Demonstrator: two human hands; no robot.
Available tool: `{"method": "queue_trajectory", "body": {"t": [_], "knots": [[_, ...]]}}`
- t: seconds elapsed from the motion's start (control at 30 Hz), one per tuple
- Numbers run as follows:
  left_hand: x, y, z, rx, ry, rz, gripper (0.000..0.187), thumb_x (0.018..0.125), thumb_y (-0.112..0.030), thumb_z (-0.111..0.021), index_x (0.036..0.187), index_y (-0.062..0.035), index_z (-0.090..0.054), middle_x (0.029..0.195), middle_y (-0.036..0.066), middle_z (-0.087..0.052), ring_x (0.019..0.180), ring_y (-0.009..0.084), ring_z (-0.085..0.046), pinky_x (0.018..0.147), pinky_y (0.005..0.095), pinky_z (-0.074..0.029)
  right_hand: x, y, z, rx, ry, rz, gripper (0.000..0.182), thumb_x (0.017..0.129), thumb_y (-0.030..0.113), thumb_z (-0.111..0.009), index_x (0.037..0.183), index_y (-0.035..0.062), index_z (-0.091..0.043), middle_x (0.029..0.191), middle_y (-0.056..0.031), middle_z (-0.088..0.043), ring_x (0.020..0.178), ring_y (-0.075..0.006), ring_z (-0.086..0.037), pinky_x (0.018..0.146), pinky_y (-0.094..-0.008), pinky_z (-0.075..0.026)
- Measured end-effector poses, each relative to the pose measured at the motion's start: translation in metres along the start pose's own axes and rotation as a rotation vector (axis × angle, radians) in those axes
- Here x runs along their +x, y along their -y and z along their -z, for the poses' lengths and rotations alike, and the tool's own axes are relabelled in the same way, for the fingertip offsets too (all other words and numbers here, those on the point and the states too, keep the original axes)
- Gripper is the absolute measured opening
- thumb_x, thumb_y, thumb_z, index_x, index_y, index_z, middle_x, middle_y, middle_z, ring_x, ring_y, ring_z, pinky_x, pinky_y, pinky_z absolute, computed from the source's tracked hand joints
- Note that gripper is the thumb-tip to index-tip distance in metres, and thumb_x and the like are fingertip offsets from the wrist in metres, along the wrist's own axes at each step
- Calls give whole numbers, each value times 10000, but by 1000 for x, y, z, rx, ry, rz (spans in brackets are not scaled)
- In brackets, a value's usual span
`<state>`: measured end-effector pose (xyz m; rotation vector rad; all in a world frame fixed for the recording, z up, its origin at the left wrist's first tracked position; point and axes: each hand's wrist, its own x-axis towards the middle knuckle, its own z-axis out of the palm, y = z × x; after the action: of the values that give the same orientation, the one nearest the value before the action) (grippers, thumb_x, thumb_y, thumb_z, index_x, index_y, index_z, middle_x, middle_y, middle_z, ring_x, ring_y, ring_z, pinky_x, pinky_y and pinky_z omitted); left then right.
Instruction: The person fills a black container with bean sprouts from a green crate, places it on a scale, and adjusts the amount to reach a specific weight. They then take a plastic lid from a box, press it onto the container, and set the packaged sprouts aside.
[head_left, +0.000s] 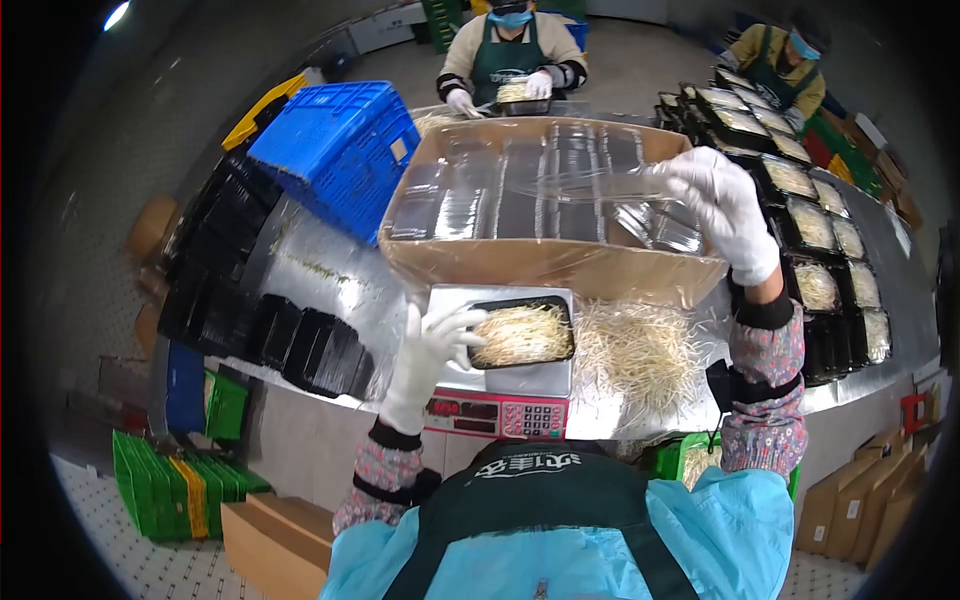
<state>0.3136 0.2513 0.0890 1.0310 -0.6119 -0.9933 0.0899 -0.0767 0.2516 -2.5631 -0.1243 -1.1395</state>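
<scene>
A black tray of bean sprouts [522,335] sits on the metal plate of a digital scale [446,300] with a red keypad panel. My left hand [430,350], in a white glove, is open with its fingers apart, fingertips right at the tray's left rim. My right hand [722,205], also gloved, is raised over the right end of a cardboard box [540,262] and pinches a clear plastic lid [600,187]. Inside the box stand rows of stacked clear lids [470,190]. Loose bean sprouts [640,355] lie in a heap right of the scale.
Stacked black trays [320,350] and a blue crate [345,150] stand at left. Filled, lidded trays [815,225] line the right side. Across the table, one person [515,55] handles a tray; another person [785,65] stands at far right. A green crate [672,460] is below the table edge.
</scene>
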Motion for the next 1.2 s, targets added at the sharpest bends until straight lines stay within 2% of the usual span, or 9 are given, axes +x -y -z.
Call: {"method": "queue_trajectory", "body": {"t": [0.13,0.23,0.33,0.47,0.6,0.7,0.8,0.97,1.2], "knots": [[21,-25,-14,-396,144,66,803,1031,-584,-239,1487,75,-289,1323,299,-542,917,306,-669,617,286,-565,-12,41,-67,224,367,272,219,932,193,-628,1132,171,-715,990,-48,-703,946,-267,-643,836,-383,-504],[30,-17,7,-296,-32,-16,698,960,-176,-574,1514,58,-219,1227,221,-616,843,174,-679,628,261,-563,-38,38,-90,221,498,262,272,931,241,-628,1184,173,-702,1128,-91,-677,1110,-283,-603,967,-395,-456],[10,-7,-12,115,-196,-172,633,971,-98,-536,1494,86,-232,1157,195,-631,836,188,-672,624,244,-558,-55,31,-93,224,393,342,412,947,284,-607,1337,153,-609,1304,-142,-601,1250,-303,-530,1069,-415,-388],[-9,43,-26,130,-131,-134,656,930,-33,-565,1517,-14,-274,1095,134,-625,805,179,-668,641,249,-550,-133,19,-163,720,123,-657,546,962,220,-612,1469,101,-445,1376,-200,-559,1220,-311,-581,1014,-369,-447],[10,90,6,594,-227,-224,576,908,-68,-616,1446,-35,-415,962,91,-649,797,197,-670,704,294,-557,-154,1,-202,264,258,-719,417,988,288,-565,1362,106,-549,1089,-196,-695,965,-332,-690,861,-395,-533],[39,77,17,1562,-466,-681,299,934,-173,-624,1174,3,-655,1014,163,-676,859,318,-643,827,425,-505,-152,-13,-237,4,297,-699,375,991,314,-543,1302,109,-588,1006,-192,-712,897,-371,-688,807,-440,-541],[55,100,53,1171,-462,-160,278,948,-206,-620,1140,-16,-683,1051,140,-694,919,273,-653,835,385,-509,-159,-28,-266,-93,349,-766,318,984,296,-558,1204,79,-633,1013,-184,-715,917,-353,-694,803,-440,-529],[69,130,84,65,-391,30,202,898,-67,-672,1076,22,-710,984,87,-710,954,158,-657,836,282,-527,-185,-51,-297,863,-52,-1102,114,923,125,-672,985,30,-676,882,-10,-691,784,-88,-599,726,-256,-477],[70,137,78,250,-526,-52,216,861,-42,-705,1063,33,-701,974,99,-720,839,155,-675,749,273,-552,-189,-53,-299,848,-64,-1097,97,932,125,-674,985,46,-659,833,32,-638,737,-49,-539,688,-226,-457]]}}
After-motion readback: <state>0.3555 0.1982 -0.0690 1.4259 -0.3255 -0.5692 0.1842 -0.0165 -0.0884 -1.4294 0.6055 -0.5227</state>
